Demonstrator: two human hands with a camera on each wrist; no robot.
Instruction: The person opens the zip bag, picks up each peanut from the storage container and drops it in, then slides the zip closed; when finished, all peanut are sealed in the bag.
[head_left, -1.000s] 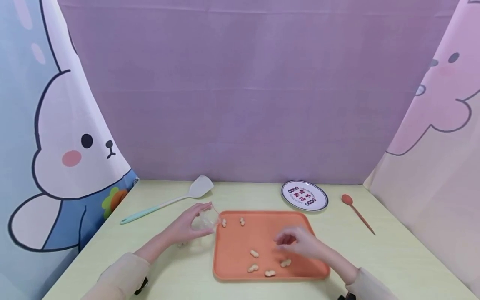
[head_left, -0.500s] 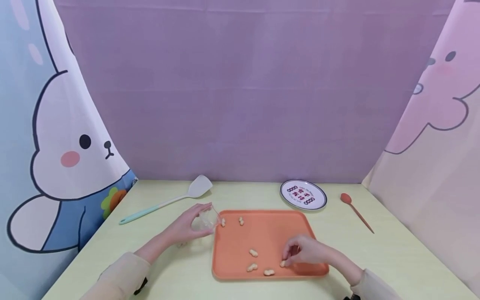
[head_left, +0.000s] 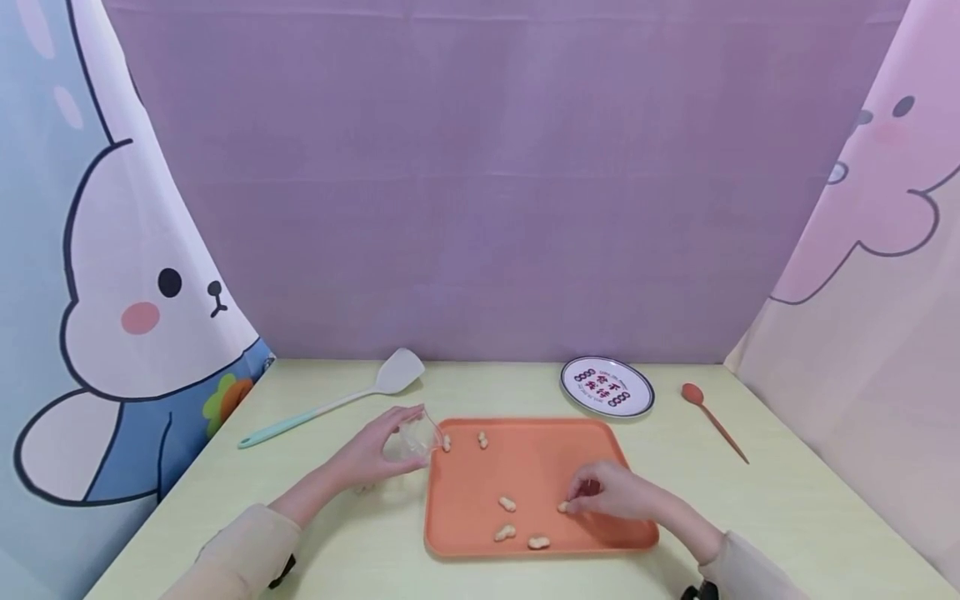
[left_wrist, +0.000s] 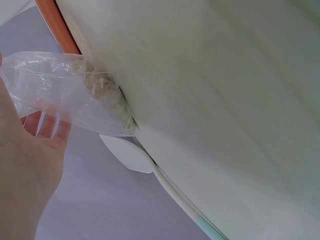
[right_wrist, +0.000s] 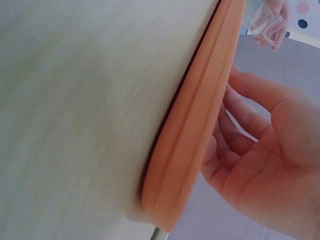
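Observation:
My left hand [head_left: 378,450] holds a clear plastic bag [left_wrist: 47,82] by its mouth, spread toward the tray's left edge. Brownish peanuts [left_wrist: 102,90] show in the bottom of the bag, low over the table. Over the right half of the orange tray [head_left: 525,462], my right hand [head_left: 618,492] pinches a peanut [head_left: 563,506] between thumb and fingertips; in the right wrist view the tray's rim hides the fingertips. Two peanuts [head_left: 482,440] lie near the tray's back left corner. Toward the front lie three more peanuts [head_left: 505,532].
Behind the left hand lies a spatula [head_left: 400,372] with a pale green handle. A white plate [head_left: 607,387] with a dark rim and red lettering stands behind the tray. Farther right is a red-brown spoon [head_left: 693,395]. A purple curtain [head_left: 480,183] hangs along the table's back edge.
My right hand has come down to the peanut at the tray's front right, pinched it and shifted it slightly back. The left hand and the bag have stayed in place.

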